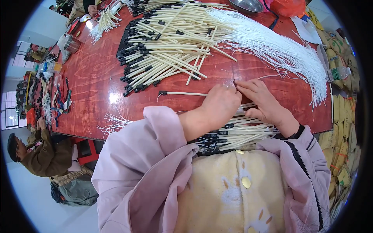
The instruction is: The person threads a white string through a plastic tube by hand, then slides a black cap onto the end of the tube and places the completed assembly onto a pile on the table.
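My left hand [223, 101] is closed in front of me, its fingertips beside a small dark piece [234, 82] that I cannot make out. What the fingers hold is hidden. A cream-coloured stick [186, 93] with a black end fitting runs under this hand; whether it is gripped there cannot be seen. My right hand [261, 97] lies opposite, fingers stretched forward and thumb apart, the fingertips touching that dark piece. A thin white cord leads off to its right. Below both hands, close to my body, sits a bundle of cream sticks [248, 143] with black fittings.
A large heap of similar sticks [171, 58] covers the far middle of the red table [93, 89]. Long white cords [279, 48] trail from it to the right. A metal bowl [247, 5] stands at the back. One person [42, 155] sits at the left; another hand [92, 10] works far left.
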`<state>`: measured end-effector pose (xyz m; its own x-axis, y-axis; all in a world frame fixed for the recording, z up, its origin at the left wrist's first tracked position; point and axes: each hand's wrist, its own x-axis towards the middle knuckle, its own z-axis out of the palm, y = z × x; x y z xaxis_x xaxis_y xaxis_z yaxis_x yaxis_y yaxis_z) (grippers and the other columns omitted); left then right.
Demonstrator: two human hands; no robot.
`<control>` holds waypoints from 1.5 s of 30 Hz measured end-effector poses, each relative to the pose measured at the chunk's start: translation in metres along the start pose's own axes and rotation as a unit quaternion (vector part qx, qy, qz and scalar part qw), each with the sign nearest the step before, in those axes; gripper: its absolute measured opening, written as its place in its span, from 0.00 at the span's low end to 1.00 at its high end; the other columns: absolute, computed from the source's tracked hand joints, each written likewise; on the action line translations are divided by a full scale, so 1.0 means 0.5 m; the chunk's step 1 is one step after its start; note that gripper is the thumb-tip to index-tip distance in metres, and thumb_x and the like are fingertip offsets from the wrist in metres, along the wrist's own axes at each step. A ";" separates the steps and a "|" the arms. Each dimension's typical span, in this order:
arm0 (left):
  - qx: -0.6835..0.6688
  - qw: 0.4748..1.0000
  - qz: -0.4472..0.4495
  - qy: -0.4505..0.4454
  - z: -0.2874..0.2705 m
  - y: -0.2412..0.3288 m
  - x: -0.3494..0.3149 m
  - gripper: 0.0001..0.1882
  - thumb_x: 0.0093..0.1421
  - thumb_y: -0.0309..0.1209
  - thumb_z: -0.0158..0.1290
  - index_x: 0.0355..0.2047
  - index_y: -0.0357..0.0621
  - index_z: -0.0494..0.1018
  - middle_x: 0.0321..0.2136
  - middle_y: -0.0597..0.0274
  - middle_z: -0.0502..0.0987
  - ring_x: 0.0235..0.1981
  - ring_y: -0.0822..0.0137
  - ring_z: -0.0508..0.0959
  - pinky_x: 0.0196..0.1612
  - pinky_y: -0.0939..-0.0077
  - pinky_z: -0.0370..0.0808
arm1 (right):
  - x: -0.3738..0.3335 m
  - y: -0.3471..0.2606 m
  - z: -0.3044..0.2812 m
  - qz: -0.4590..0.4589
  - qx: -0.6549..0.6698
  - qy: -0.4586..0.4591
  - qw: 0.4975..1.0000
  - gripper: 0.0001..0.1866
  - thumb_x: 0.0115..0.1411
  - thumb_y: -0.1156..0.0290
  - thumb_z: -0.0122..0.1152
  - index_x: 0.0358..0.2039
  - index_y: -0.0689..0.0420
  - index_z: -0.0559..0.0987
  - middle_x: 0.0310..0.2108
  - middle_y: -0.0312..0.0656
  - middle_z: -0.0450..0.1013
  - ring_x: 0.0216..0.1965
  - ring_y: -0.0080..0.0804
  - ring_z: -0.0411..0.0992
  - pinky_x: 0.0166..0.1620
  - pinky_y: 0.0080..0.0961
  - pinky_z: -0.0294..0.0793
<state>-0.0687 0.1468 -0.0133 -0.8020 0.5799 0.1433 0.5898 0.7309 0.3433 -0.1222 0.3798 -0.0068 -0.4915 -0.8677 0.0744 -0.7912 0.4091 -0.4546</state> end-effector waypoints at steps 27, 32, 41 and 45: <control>-0.119 0.905 -0.345 0.221 -0.125 -0.151 -0.257 0.05 0.64 0.25 0.57 0.32 0.36 0.77 0.23 0.52 0.77 0.25 0.57 0.78 0.32 0.65 0.73 | 0.055 0.009 0.030 -0.033 -0.072 0.135 0.988 0.07 0.50 0.76 0.67 0.27 0.53 0.76 0.29 0.37 0.70 0.37 0.38 0.71 0.45 0.36 0.66; -0.048 0.862 -0.360 0.353 -0.194 -0.263 -0.406 0.05 0.65 0.23 0.56 0.33 0.33 0.75 0.29 0.60 0.76 0.33 0.68 0.74 0.39 0.74 0.71 | -0.051 0.000 -0.053 0.027 -0.010 0.069 0.997 0.08 0.48 0.76 0.67 0.26 0.53 0.75 0.29 0.36 0.71 0.36 0.38 0.70 0.43 0.35 0.65; 0.057 0.829 -0.551 0.083 -0.261 -0.213 -0.605 0.09 0.62 0.28 0.60 0.40 0.36 0.77 0.34 0.52 0.79 0.35 0.58 0.78 0.44 0.65 0.73 | -0.183 -0.048 -0.152 0.088 0.148 -0.071 0.983 0.11 0.51 0.68 0.72 0.28 0.54 0.76 0.34 0.35 0.75 0.40 0.37 0.71 0.46 0.34 0.64; 0.156 0.914 -0.355 0.122 -0.233 -0.079 -0.404 0.15 0.58 0.26 0.63 0.45 0.36 0.77 0.44 0.47 0.79 0.46 0.47 0.78 0.50 0.58 0.73 | -0.171 -0.029 -0.123 0.104 0.034 0.039 0.993 0.12 0.54 0.66 0.72 0.36 0.56 0.80 0.41 0.39 0.76 0.46 0.40 0.71 0.50 0.36 0.66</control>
<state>0.0591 -0.0410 0.0523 -0.9676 -0.1496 0.2033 -0.1194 0.9809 0.1537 -0.0908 0.4654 0.0479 -0.6711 -0.7403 0.0398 -0.6438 0.5553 -0.5264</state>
